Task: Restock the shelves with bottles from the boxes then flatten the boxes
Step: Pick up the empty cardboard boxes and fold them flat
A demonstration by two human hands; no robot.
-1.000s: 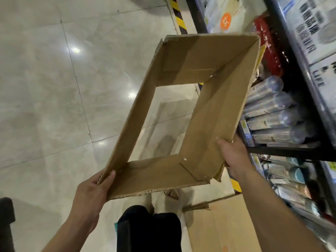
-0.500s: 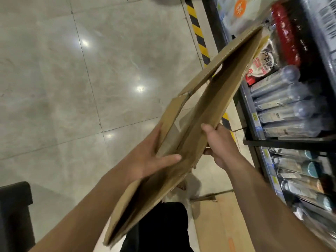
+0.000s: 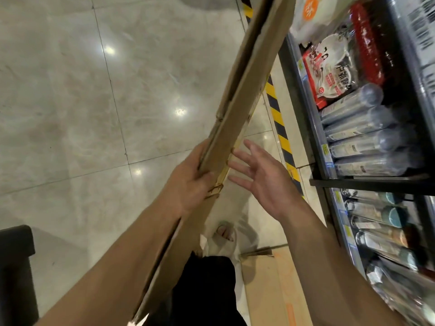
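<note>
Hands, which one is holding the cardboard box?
The left hand: it grips the flattened cardboard box. The right hand is spread open beside it, holding nothing.

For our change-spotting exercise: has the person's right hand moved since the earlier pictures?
Yes. The right hand has come off the flattened box and hangs open between it and the shelf.

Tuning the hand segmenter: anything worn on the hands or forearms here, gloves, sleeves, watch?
Nothing worn. Left hand and right hand are bare, no gloves or rings seen; left forearm and right forearm bare to the frame edge, no sleeve, watch or band.
</note>
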